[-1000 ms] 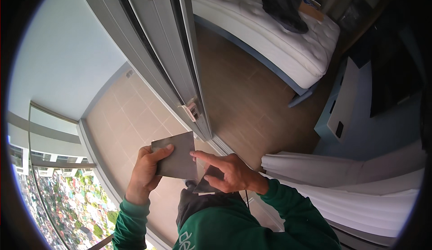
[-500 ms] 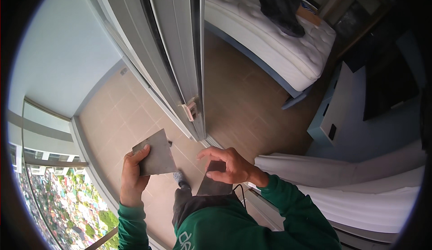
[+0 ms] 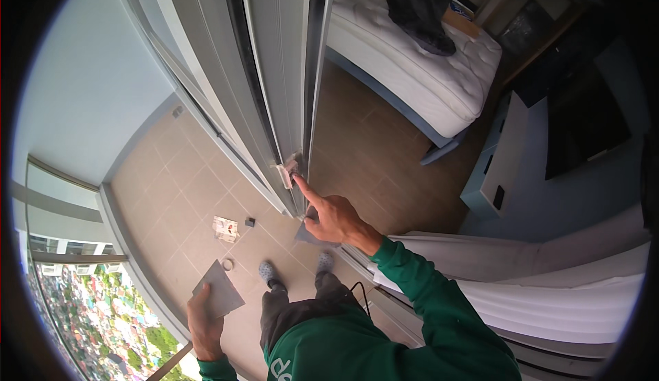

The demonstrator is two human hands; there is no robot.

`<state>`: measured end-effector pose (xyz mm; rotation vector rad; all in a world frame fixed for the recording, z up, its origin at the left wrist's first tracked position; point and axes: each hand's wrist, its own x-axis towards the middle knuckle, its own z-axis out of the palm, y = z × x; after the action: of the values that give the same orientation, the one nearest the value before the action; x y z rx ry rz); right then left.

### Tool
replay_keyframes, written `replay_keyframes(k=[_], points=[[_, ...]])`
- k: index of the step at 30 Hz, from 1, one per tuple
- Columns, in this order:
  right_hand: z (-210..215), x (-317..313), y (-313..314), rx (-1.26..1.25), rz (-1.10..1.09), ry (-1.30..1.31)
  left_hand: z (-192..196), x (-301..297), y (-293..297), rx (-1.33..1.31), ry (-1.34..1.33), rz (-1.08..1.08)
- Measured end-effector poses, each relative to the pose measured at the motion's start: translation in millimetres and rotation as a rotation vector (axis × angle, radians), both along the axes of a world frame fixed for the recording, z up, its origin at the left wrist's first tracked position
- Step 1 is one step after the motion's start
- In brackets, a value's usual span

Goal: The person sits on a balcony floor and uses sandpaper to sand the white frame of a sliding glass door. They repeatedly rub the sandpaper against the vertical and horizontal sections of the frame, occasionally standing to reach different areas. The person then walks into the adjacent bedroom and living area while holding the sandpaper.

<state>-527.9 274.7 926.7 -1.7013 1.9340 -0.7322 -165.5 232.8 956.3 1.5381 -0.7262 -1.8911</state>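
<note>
My left hand is low on the left, thumb on top of a flat grey rectangular sheet that it grips by one edge. My right hand reaches up to the grey metal door frame. Its stretched index finger touches, or nearly touches, a small pinkish-white, rough-edged patch with a dark recess. Below the thumb, the other fingers keep hold of a second grey sheet, partly hidden by the hand.
On the tiled floor lie a printed paper, a small dark block and a ring-shaped roll. A glass railing bounds the left. Indoors are a mattress, a low cabinet and white curtains.
My right hand has moved up to the door frame, its index finger now extended to the patch. My left hand has lowered with its sheet, uncovering the floor items.
</note>
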Motion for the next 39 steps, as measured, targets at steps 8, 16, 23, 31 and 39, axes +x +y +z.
replay_keyframes(k=[8,16,23,31,39], points=[[-5,10,-9,-0.048,-0.009,0.214,-6,7,7,0.102,0.068,0.107],[0,31,-14,0.091,-0.05,0.275,-10,9,10,0.09,0.113,0.144],[33,19,-11,0.152,0.012,0.292,-14,7,18,0.096,0.157,0.045],[34,-4,30,0.103,0.151,0.077,-2,-46,19,0.144,0.229,0.009],[43,38,87,-0.022,0.311,-0.35,23,-134,20,0.378,0.429,-0.062]])
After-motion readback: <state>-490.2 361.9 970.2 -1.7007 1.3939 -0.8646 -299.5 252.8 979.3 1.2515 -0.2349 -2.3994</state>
